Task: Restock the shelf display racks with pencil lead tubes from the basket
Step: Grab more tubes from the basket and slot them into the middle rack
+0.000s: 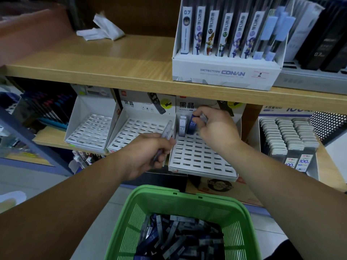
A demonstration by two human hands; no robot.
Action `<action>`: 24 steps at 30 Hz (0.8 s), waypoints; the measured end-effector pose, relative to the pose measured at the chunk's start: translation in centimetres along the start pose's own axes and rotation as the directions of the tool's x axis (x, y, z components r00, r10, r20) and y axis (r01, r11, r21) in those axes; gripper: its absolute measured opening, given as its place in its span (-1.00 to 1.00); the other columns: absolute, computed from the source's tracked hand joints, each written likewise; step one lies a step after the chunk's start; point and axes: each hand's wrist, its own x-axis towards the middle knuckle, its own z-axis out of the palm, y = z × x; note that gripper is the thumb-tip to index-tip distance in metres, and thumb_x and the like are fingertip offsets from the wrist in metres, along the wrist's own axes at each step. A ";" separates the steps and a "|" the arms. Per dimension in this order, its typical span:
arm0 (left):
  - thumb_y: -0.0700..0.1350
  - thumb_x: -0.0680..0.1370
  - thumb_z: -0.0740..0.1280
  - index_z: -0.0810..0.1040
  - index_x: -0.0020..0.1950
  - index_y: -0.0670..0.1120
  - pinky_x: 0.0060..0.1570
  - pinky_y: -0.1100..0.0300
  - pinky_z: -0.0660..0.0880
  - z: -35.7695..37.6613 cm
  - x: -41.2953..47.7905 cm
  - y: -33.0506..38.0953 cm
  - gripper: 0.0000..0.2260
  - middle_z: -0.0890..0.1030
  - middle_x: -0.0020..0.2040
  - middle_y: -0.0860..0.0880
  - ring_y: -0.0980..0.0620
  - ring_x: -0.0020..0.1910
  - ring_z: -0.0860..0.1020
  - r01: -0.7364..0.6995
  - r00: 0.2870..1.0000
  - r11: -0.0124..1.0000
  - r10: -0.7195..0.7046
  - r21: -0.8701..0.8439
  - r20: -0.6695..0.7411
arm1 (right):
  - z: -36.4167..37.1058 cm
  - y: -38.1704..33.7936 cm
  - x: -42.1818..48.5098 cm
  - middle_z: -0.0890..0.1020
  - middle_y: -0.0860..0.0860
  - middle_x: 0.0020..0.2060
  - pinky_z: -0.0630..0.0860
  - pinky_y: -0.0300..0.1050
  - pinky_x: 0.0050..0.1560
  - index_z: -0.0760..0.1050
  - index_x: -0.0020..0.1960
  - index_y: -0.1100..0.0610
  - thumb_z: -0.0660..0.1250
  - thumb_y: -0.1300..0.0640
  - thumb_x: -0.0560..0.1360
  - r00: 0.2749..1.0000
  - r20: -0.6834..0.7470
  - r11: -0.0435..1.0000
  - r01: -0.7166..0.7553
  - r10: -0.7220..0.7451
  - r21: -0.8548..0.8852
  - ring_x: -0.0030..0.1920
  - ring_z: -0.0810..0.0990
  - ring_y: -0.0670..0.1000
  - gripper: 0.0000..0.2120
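Right hand (217,128) has its fingers pinched round a dark blue tube (193,125), standing it in a far-row slot of the right rack (202,158), just beside a white tube (182,126) marked HB 07. Filling from the back probably keeps the near slots reachable. Left hand (148,156) grips a spare clear tube (167,132), ready to pass. The rest sit in the green basket (169,194), nearest me. Rack card (186,106) says 黑晶; the box (223,72) on the upper shelf reads DETECTIVE CONAN.
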 end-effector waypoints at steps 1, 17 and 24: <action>-0.28 0.59 0.32 0.64 0.20 -0.19 -0.38 0.17 0.35 0.1 -0.2 0.1 -0.79 0.51 -0.29 -0.06 0.05 -0.40 0.41 0.014 0.999 1.000 -0.013 -0.020 0.034 | 0.1 -0.1 0.0 0.66 0.02 0.08 0.58 0.05 0.08 0.59 0.14 -0.05 0.33 0.07 0.63 0.999 0.006 0.995 0.047 -0.046 -0.093 0.08 0.59 0.13 -0.88; -0.09 0.69 0.31 0.60 0.27 -0.05 -0.39 0.21 0.44 -0.1 -1.2 0.2 -0.81 0.65 -0.12 -0.05 0.07 -0.32 0.50 -0.035 0.984 0.996 0.019 0.085 0.179 | 0.5 0.7 0.6 0.70 -0.08 0.09 0.56 0.03 0.28 0.60 0.01 -0.18 0.41 0.10 0.59 0.990 -0.019 0.946 -0.130 0.142 0.296 0.16 0.63 -0.01 -0.84; -0.06 0.70 0.30 0.53 0.32 -0.09 -0.43 0.23 0.40 -0.1 -1.2 0.3 -0.78 0.69 -0.09 -0.07 0.07 -0.33 0.52 -0.052 0.986 0.991 0.031 0.123 0.161 | 0.7 0.1 0.3 0.66 -0.04 0.18 0.56 0.00 0.14 0.60 0.20 -0.15 0.33 -0.02 0.63 0.999 0.039 0.998 -0.002 0.005 -0.068 0.18 0.58 0.08 -0.82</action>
